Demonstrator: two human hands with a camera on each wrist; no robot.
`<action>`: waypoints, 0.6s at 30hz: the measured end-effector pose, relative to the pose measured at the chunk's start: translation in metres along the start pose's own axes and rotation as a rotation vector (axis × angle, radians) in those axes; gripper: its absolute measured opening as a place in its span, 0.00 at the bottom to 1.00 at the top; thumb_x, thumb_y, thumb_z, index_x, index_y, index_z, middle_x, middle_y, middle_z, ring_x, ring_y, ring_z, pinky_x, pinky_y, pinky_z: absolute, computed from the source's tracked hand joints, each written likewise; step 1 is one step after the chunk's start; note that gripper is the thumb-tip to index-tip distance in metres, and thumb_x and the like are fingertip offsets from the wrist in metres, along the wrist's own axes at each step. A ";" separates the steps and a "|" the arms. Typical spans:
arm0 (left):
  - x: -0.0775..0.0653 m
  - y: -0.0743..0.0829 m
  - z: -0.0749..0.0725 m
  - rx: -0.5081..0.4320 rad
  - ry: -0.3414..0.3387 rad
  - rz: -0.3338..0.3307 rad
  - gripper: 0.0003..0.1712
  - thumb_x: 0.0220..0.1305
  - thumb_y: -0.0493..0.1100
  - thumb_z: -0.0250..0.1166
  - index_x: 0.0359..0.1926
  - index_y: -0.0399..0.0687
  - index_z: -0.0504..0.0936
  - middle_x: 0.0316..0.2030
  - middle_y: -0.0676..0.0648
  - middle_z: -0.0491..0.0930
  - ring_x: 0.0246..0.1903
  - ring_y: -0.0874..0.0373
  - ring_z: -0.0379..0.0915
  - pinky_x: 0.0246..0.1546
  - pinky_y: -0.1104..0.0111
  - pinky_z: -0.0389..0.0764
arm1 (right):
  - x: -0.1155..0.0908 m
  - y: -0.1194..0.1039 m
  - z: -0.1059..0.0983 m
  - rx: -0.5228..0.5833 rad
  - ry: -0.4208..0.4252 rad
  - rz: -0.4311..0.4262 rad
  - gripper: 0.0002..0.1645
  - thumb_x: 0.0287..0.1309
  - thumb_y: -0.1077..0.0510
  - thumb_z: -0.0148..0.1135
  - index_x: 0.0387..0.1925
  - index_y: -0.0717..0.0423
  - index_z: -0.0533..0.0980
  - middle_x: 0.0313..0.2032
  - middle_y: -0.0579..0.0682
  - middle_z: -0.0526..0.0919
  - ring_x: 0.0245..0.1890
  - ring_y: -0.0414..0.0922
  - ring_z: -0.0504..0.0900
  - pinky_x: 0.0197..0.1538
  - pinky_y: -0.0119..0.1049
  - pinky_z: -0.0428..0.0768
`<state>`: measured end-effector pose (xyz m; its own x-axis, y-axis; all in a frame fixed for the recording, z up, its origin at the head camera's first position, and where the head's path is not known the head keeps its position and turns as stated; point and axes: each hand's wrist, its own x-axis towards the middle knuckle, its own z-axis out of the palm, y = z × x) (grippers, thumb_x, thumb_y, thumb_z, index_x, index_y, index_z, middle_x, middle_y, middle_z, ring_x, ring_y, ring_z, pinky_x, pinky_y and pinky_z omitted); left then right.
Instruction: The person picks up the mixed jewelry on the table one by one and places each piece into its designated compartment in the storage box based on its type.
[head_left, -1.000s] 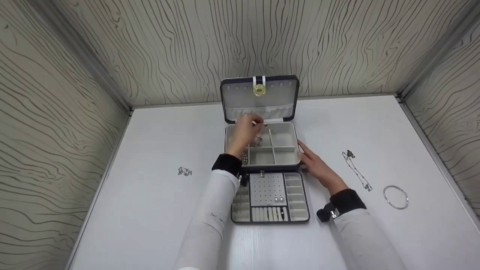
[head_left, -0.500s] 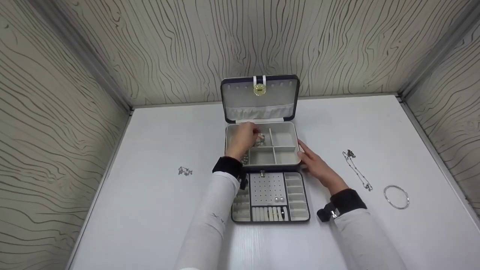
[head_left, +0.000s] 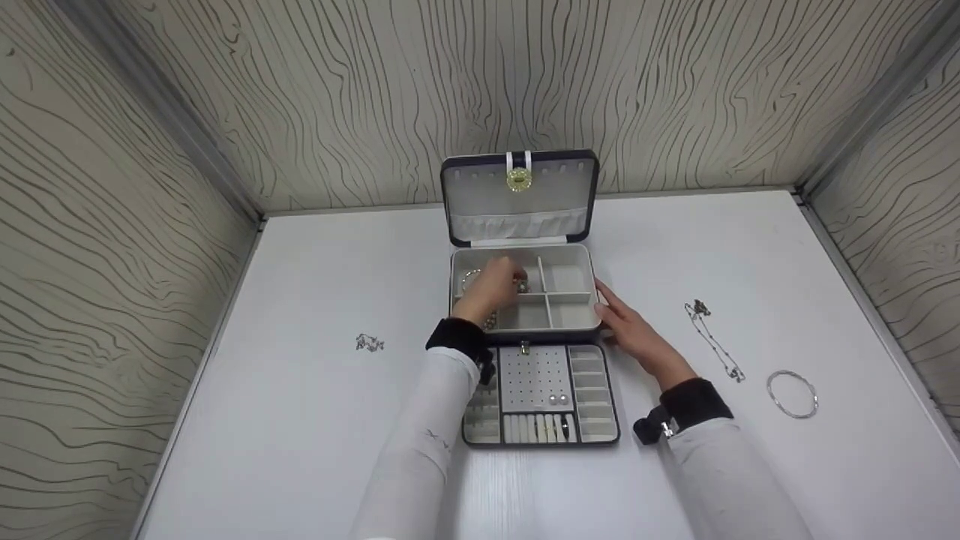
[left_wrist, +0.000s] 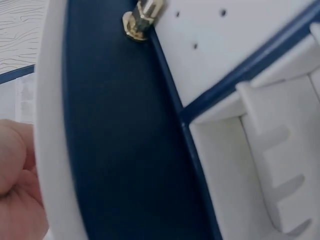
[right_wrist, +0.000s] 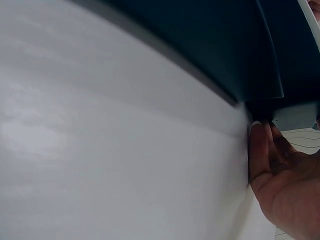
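Note:
An open dark-blue jewelry box (head_left: 546, 294) with a pale lining stands mid-table. My left hand (head_left: 491, 285) reaches into its back-left compartment, and the fingers pinch a silver chain (head_left: 522, 286); the fingertips are mostly hidden. Left of this hand, part of a round bracelet (head_left: 469, 277) shows in the same compartment. Silver beads (head_left: 490, 321) peek out under the wrist in the front-left compartment. With its fingers extended, my right hand (head_left: 631, 328) rests against the box's right side, the thumb at the rim; the right wrist view shows this hand (right_wrist: 287, 175) beside the box wall.
A fold-out tray (head_left: 535, 379) in front carries pearl earrings (head_left: 559, 399) and rings (head_left: 555, 428). On the table lie a small silver chain (head_left: 369, 343) at left, a necklace (head_left: 712, 341) and a bangle (head_left: 793, 394) at right. The upright lid (head_left: 519, 202) stands behind.
My left hand has come down and toward me into the back-left compartment, lowering the chain. The round bracelet at its left has come into sight. My right hand stays at the box's side.

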<state>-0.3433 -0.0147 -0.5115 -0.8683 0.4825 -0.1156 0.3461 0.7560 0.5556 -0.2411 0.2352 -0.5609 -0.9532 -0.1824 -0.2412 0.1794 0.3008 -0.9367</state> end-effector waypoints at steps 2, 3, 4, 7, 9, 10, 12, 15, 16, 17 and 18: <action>-0.001 0.000 0.001 -0.006 -0.019 0.010 0.17 0.59 0.26 0.59 0.46 0.40 0.87 0.41 0.44 0.85 0.42 0.52 0.80 0.46 0.65 0.79 | 0.000 -0.001 0.001 -0.004 -0.002 0.008 0.38 0.75 0.40 0.40 0.78 0.40 0.42 0.65 0.68 0.67 0.58 0.58 0.74 0.56 0.51 0.72; -0.001 0.000 0.002 -0.010 -0.025 0.020 0.16 0.60 0.26 0.60 0.46 0.39 0.86 0.43 0.44 0.85 0.43 0.52 0.80 0.48 0.65 0.79 | 0.000 -0.001 0.001 -0.007 -0.003 0.011 0.38 0.75 0.40 0.39 0.78 0.40 0.42 0.66 0.68 0.66 0.58 0.59 0.74 0.56 0.52 0.72; -0.002 0.000 0.002 -0.019 -0.031 0.026 0.16 0.60 0.26 0.60 0.47 0.38 0.86 0.44 0.43 0.85 0.45 0.51 0.80 0.49 0.65 0.78 | 0.000 -0.001 0.001 -0.007 -0.002 0.011 0.38 0.75 0.40 0.39 0.78 0.40 0.42 0.66 0.68 0.65 0.59 0.59 0.73 0.57 0.53 0.71; -0.002 0.000 0.003 -0.035 -0.035 0.060 0.14 0.62 0.28 0.61 0.48 0.35 0.85 0.45 0.41 0.84 0.47 0.50 0.80 0.51 0.63 0.78 | 0.000 -0.001 0.001 -0.010 -0.001 0.011 0.38 0.75 0.40 0.39 0.78 0.40 0.42 0.67 0.68 0.64 0.60 0.61 0.72 0.59 0.56 0.70; -0.003 0.001 0.003 -0.033 -0.029 0.075 0.12 0.63 0.29 0.61 0.47 0.34 0.85 0.44 0.40 0.84 0.46 0.49 0.80 0.50 0.63 0.78 | 0.000 -0.001 0.001 -0.007 -0.002 0.012 0.37 0.75 0.40 0.39 0.78 0.40 0.42 0.68 0.68 0.63 0.61 0.62 0.71 0.60 0.57 0.69; -0.003 0.001 0.003 -0.026 -0.025 0.078 0.12 0.63 0.29 0.61 0.47 0.35 0.85 0.44 0.40 0.84 0.46 0.49 0.80 0.50 0.63 0.78 | 0.000 -0.001 0.001 -0.007 -0.001 0.011 0.37 0.75 0.41 0.39 0.78 0.40 0.41 0.68 0.68 0.62 0.62 0.62 0.70 0.60 0.57 0.68; -0.004 0.002 0.002 -0.005 -0.016 0.079 0.12 0.63 0.29 0.62 0.47 0.36 0.85 0.45 0.41 0.84 0.47 0.49 0.80 0.54 0.62 0.76 | 0.000 -0.002 0.001 -0.005 -0.001 0.008 0.37 0.76 0.42 0.39 0.78 0.41 0.41 0.67 0.69 0.63 0.62 0.62 0.70 0.60 0.57 0.69; -0.005 0.005 0.001 0.023 -0.011 0.066 0.16 0.61 0.29 0.62 0.50 0.38 0.84 0.48 0.42 0.83 0.52 0.50 0.78 0.60 0.62 0.71 | 0.000 -0.002 0.000 -0.007 0.000 0.002 0.37 0.76 0.43 0.39 0.78 0.44 0.41 0.65 0.70 0.65 0.60 0.62 0.72 0.59 0.56 0.70; -0.006 0.006 0.000 0.030 -0.013 0.061 0.16 0.62 0.29 0.62 0.50 0.39 0.84 0.48 0.43 0.83 0.52 0.50 0.78 0.60 0.62 0.71 | 0.000 -0.003 0.000 -0.005 -0.001 -0.001 0.37 0.77 0.44 0.39 0.78 0.45 0.40 0.65 0.71 0.66 0.59 0.62 0.72 0.59 0.56 0.70; -0.006 0.007 0.000 0.030 -0.014 0.059 0.16 0.62 0.30 0.61 0.50 0.39 0.84 0.48 0.43 0.83 0.52 0.50 0.78 0.59 0.62 0.72 | 0.000 -0.003 -0.001 0.000 -0.003 -0.002 0.37 0.77 0.45 0.38 0.78 0.46 0.40 0.64 0.72 0.66 0.59 0.62 0.73 0.59 0.56 0.70; -0.006 0.009 0.000 0.029 -0.017 0.054 0.15 0.63 0.30 0.61 0.50 0.39 0.84 0.48 0.43 0.83 0.51 0.51 0.79 0.57 0.62 0.74 | 0.001 -0.002 -0.001 0.003 -0.002 -0.002 0.36 0.77 0.46 0.38 0.78 0.46 0.40 0.63 0.72 0.67 0.59 0.63 0.73 0.59 0.57 0.70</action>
<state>-0.3348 -0.0115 -0.5059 -0.8422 0.5299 -0.1000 0.4023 0.7409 0.5377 -0.2424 0.2350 -0.5586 -0.9530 -0.1851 -0.2398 0.1783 0.2972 -0.9380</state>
